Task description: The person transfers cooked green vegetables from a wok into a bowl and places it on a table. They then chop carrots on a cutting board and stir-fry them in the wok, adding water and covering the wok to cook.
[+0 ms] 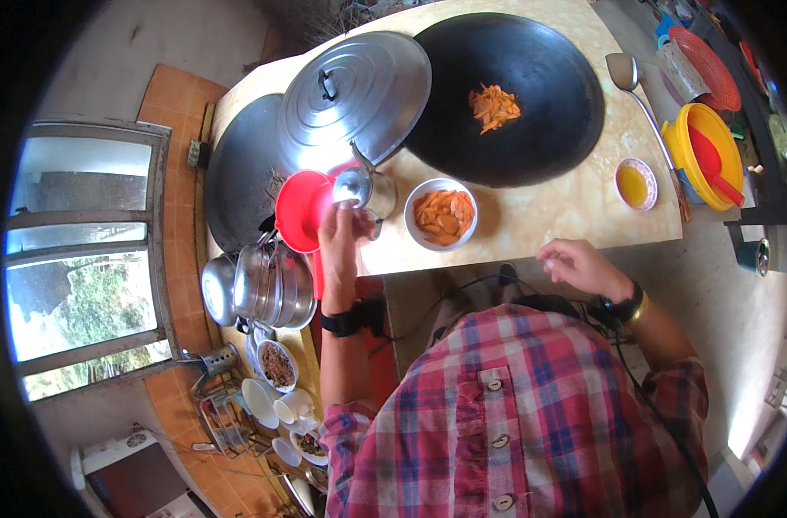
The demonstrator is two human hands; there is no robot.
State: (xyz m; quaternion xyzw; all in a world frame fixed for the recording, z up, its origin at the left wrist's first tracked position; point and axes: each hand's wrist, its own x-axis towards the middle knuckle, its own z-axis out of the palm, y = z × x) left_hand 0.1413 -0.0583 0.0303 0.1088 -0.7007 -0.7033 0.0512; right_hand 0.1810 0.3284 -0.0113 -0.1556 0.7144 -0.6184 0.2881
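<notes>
My left hand (337, 242) is raised at the counter's front left, its fingertips pinched at the lower edge of the round lid (350, 183) of a small metal pot (380, 195). Behind this hand sits a red plastic scoop (300, 210), its handle pointing toward me. Held at the counter's front edge, my right hand (579, 264) is empty, with loosely bent fingers apart. A white bowl of sliced carrots (443, 217) stands between the hands. More carrot slices (494, 108) lie at the bottom of the big black wok (532, 147).
A large domed wok lid (356, 95) leans over a second wok (238, 186) at left. Stacked metal pots (273, 285) and bowls of food (277, 365) crowd the left side. To the right are a spatula (644, 108), a small bowl of yellow oil (635, 186) and a yellow basin (713, 142).
</notes>
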